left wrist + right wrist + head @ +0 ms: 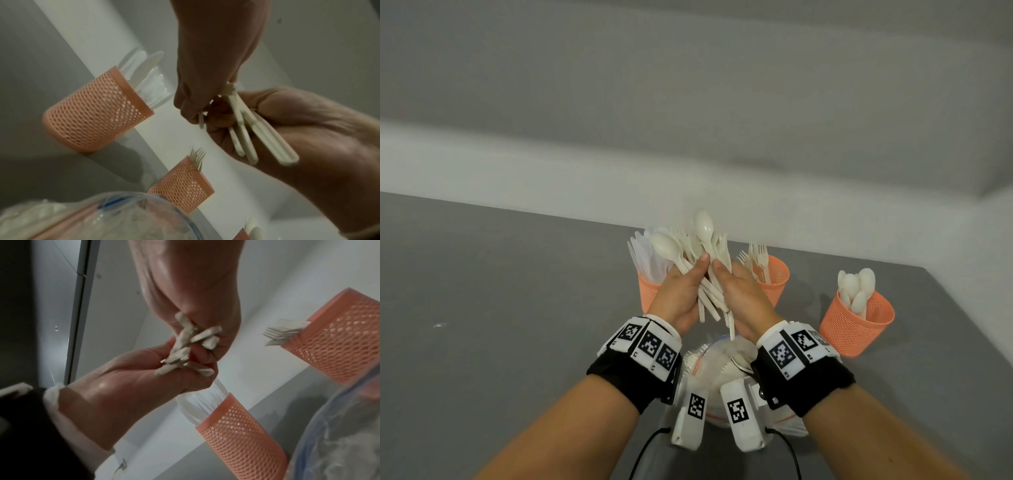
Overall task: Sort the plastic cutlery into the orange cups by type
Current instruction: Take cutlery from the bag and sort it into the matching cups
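Both hands hold one bundle of white plastic cutlery (705, 260) in the air above the table, spoon bowls fanned upward. My left hand (688, 281) grips the handles from the left. My right hand (734, 282) grips them from the right, thumbs nearly touching. The handle ends (246, 129) stick out below the fingers, also seen as the handle ends (185, 347). Three orange mesh cups stand behind: the knife cup (649, 291), the fork cup (777, 277) and the spoon cup (852, 329).
A clear zip bag (722, 363) with more white cutlery lies on the grey table (500, 308) under my wrists. A pale wall runs along the table's far edge. The table's right edge passes close to the spoon cup.
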The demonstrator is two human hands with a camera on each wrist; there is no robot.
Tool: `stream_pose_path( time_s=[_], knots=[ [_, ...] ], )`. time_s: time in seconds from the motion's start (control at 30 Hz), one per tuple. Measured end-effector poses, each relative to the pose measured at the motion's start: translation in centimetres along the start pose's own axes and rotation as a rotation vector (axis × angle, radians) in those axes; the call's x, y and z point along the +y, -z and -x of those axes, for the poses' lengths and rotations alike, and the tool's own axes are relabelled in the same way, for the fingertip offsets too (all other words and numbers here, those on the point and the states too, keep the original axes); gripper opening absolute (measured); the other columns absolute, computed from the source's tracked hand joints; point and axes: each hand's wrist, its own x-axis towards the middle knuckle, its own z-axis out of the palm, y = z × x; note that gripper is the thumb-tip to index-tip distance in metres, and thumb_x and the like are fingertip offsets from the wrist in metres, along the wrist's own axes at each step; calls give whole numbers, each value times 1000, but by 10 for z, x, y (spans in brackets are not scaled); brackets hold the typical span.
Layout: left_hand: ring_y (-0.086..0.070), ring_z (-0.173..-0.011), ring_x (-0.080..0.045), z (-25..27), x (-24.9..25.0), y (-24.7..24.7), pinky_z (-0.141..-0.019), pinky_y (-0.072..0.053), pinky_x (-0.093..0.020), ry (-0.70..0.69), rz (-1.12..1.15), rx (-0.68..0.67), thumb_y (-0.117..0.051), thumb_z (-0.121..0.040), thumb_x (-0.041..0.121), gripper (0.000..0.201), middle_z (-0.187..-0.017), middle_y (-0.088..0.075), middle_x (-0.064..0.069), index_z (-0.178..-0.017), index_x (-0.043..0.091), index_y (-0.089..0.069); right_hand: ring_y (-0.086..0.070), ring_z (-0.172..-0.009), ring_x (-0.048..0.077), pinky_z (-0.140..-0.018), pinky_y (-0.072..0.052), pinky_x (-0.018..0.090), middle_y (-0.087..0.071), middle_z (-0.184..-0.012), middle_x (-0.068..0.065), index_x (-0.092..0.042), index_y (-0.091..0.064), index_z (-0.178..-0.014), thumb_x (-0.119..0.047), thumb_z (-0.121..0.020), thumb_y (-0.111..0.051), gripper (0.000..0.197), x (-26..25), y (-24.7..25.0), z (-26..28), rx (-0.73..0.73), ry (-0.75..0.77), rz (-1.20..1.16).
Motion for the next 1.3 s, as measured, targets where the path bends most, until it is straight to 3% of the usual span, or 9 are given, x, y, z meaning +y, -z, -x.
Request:
stream_pose_path(
  time_s=[0.17, 0.33, 0.47, 0.67, 0.8, 0.93, 1.03, 1.13, 1.3],
  knots=[
    [-71, -89, -22, -5, -2, -6, -79, -58, -32, -38, -3, 60, -57, -90, 7, 30, -103, -69, -16, -119, 0, -58, -64, -102, 13, -86, -54, 28, -66, -109, -1, -23, -50, -113, -22, -96, -49, 17, 3, 3, 3, -42, -4, -40],
    [-72, -79, -25, -9, -3, -7, -69, -59, -33, 20, -31, 122, -55, -88, 6, 21, -92, -71, -18, -107, -4, -61, -62, -108, 16, -98, -49, 38, -65, -117, 4, -33, -53, -102, -28, -98, -41, 13, 5, 8, 3, -35, -16, -79],
    [-71, -77, -23, -11, -5, -9, -74, -59, -35, 0, -38, 95, -54, -89, 3, 18, -84, -72, -14, -104, -3, -63, -62, -105, 11, -97, -48, 33, -66, -110, -5, -36, -54, -102, -27, -100, -36, 20, 8, 16, 2, -37, -3, -101],
    [-57, -54, -21, -17, -5, -9, -61, -51, -39, 9, -54, 199, -53, -92, 7, 14, -66, -53, -7, -78, 7, -53, -52, -59, 11, -57, -48, 25, -54, -71, -2, -11, -50, -96, -23, -100, -36, 20, 10, 31, -6, 91, -28, -159],
    [-54, -54, -12, -21, 1, -4, -56, -49, -28, 56, -52, 147, -50, -94, 10, 15, -61, -52, -1, -80, 11, -52, -31, -37, 6, -36, -30, 20, -40, -51, -9, -17, -49, -85, -32, -96, -47, 18, -4, 68, -30, 245, 31, -210],
    [-57, -49, -9, -19, 5, -7, -52, -52, -26, 133, -103, 37, -50, -94, 15, 12, -61, -56, 1, -83, 12, -54, -34, -44, 9, -46, -34, 23, -36, -54, -5, -17, -51, -78, -38, -92, -52, 25, -23, 97, -55, 458, 100, -93],
    [-55, -48, -9, -17, 8, -9, -51, -52, -24, 188, -103, -23, -48, -95, 13, 8, -61, -56, 2, -92, 9, -54, -42, -53, 10, -46, -42, 14, -41, -60, -4, -21, -47, -71, -36, -93, -51, 27, -26, 98, -73, 545, 173, -61],
    [-56, -49, -10, -16, 10, -7, -54, -54, -24, 264, -88, -88, -48, -94, 10, 11, -59, -57, 2, -100, 5, -56, -48, -57, 8, -45, -41, 7, -49, -63, -5, -23, -50, -71, -32, -91, -55, 23, -17, 92, -86, 562, 224, -23],
    [-53, -46, -10, -16, 10, -4, -52, -52, -23, 302, -64, -118, -46, -94, 11, 12, -60, -57, 2, -100, 7, -56, -54, -64, 8, -61, -42, 21, -57, -73, -1, -9, -55, -88, -25, -90, -59, 17, 24, 88, -96, 425, 138, 104]
  ],
)
